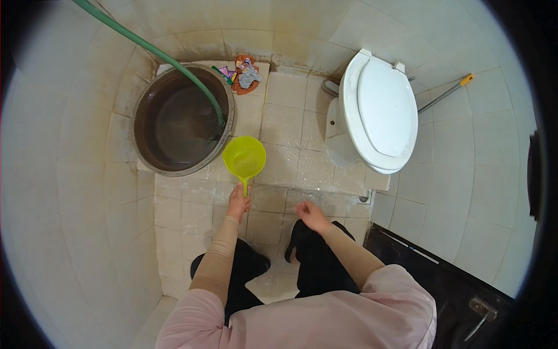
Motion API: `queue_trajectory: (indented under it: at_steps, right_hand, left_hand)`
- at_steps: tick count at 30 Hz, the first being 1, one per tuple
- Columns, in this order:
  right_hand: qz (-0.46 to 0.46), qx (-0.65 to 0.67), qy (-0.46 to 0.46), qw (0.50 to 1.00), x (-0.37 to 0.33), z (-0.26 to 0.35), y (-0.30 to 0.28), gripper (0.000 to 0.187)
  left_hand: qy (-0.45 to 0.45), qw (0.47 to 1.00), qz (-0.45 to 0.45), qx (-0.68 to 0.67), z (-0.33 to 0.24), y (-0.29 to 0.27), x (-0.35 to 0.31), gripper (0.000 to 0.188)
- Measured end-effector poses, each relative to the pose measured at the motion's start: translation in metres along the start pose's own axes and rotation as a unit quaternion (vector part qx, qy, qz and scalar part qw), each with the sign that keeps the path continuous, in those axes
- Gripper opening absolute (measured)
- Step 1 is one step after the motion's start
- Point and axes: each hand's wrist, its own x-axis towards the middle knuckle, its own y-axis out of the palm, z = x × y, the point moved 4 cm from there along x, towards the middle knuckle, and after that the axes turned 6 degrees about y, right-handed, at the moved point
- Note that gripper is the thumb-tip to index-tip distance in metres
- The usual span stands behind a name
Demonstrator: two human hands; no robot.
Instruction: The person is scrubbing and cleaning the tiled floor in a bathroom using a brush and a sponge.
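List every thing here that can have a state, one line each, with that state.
Toilet lid: closed.
Water barrel: uncovered, holds water, not full.
Green hose: end hanging inside the barrel.
Yellow-green scoop: upright, looks empty, held by its handle beside the barrel.
Left hand: closed on the scoop handle.
Right hand: holding nothing, fingers loosely curled.
Floor tiles: look wet.

A tiled home bathroom: white toilet (378, 113), big water basin (177, 119), green hose (157, 52).
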Motion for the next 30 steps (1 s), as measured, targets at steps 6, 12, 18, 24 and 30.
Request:
queue_trajectory:
  at_steps: [6, 12, 18, 24, 30]
  right_hand:
    - [0.014, 0.235, 0.007, 0.972, 0.147, 0.060, 0.065, 0.073]
    - [-0.009, 0.331, -0.078, 0.940, 0.170, 0.098, 0.083, 0.077]
    - [-0.036, 0.334, -0.047, 0.941, 0.169, 0.062, 0.058, 0.060]
    - [-0.151, 0.194, -0.065, 0.967, 0.240, 0.012, -0.025, 0.054]
    - [-0.175, -0.012, 0.035, 0.984, 0.295, -0.016, -0.065, 0.056]
  left_hand:
    - [0.140, 0.988, 0.054, 0.034, 0.027, -0.011, 0.088, 0.055]
    - [0.333, 0.882, -0.322, 0.086, 0.056, -0.054, 0.123, 0.045]
    - [0.085, 0.859, -0.501, 0.057, 0.080, -0.069, 0.103, 0.059]
    - [0.235, 0.718, -0.537, 0.376, 0.026, -0.046, 0.135, 0.064]
    - [0.186, 0.664, -0.573, 0.442, 0.033, -0.024, 0.168, 0.066]
